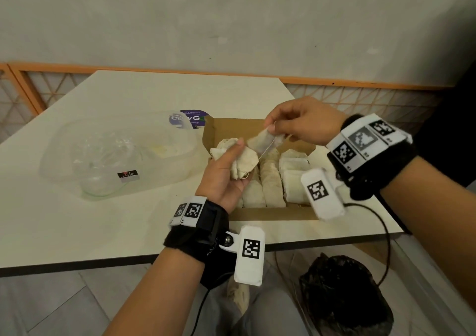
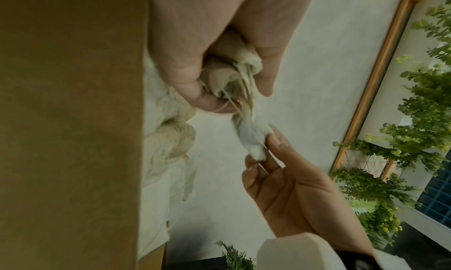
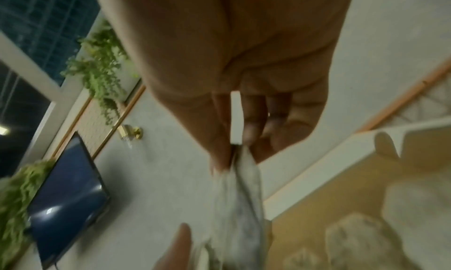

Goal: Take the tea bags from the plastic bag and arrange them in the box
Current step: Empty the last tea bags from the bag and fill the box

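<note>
My left hand [image 1: 226,165] grips a bunch of pale tea bags [image 1: 240,161] above the left side of the open cardboard box [image 1: 260,215]. My right hand [image 1: 296,126] pinches one tea bag [image 1: 264,139] by its end, a string still running from it into the bunch. In the left wrist view the bunch [image 2: 231,69] sits in my curled fingers and the single bag [image 2: 253,137] hangs out to the right fingertips [image 2: 275,139]. The right wrist view shows that bag [image 3: 241,202] drooping from thumb and finger. Rows of tea bags [image 1: 273,183] lie in the box. The clear plastic bag [image 1: 116,152] lies to the left.
A glass bowl [image 1: 103,183] sits under the plastic bag. A purple round sticker [image 1: 190,119] lies behind the box. The table's front edge [image 1: 103,261] is near my wrists. A black bag [image 1: 345,297] rests on the floor below right. An orange lattice rail [image 1: 360,83] runs behind.
</note>
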